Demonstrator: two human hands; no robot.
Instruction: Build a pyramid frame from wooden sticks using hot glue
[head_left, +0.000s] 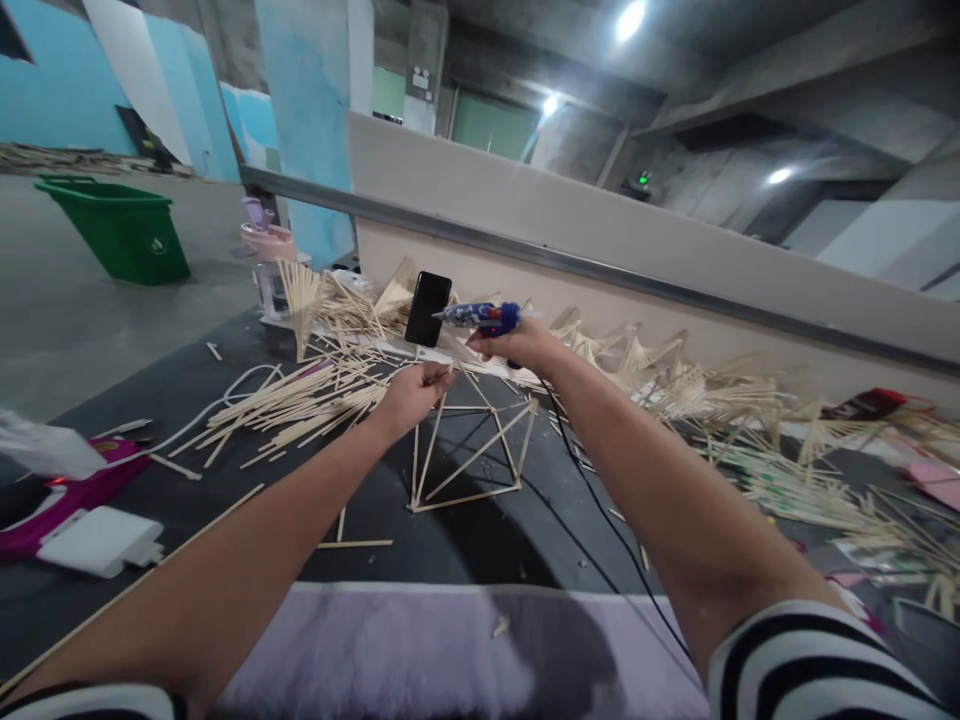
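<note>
Glue gun (499, 318), stick frame (480, 451) held
We find right hand (525, 343) gripping gun, left hand (415, 393) alongside pinching frame top.

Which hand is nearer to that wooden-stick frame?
Left: the left hand pinches the top of the wooden-stick frame; the right hand is off to the right of that top, holding the glue gun.

This looks like a makeshift craft workshop: wooden sticks (300, 410) strewn over a dark counter (420, 560), a corded glue gun (501, 318) above it, bare concrete ceiling (739, 65) overhead, a patchy blue pillar (304, 90) and a green bin (124, 232) beyond.
</note>
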